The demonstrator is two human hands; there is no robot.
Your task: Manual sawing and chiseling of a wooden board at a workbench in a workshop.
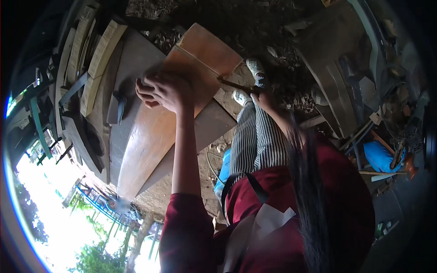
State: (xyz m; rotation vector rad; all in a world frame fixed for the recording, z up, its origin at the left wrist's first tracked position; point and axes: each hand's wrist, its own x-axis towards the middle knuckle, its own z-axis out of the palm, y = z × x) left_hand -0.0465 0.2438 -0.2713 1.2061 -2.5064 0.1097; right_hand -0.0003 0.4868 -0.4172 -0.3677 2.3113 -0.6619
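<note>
A long reddish-brown wooden board [150, 136] slants across the view, with a dark line running across its far part. Over the board's middle is my left hand [166, 93], its fingers bent a little and apart, holding nothing. Whether the palm touches the wood I cannot tell. My right hand [266, 100] is closed round a thin dark stick-like tool [234, 83], whose tip reaches the board's right edge. The tool's exact kind is too dim to make out.
Beneath the board lie dark flat panels [136, 59]. Curved wooden pieces [102, 59] are stacked at the left, and a small dark tool [120, 107] rests near them. More large panels [327, 68] lean at the right, by a blue bag [380, 155]. My shoes [241, 96] stand on littered ground.
</note>
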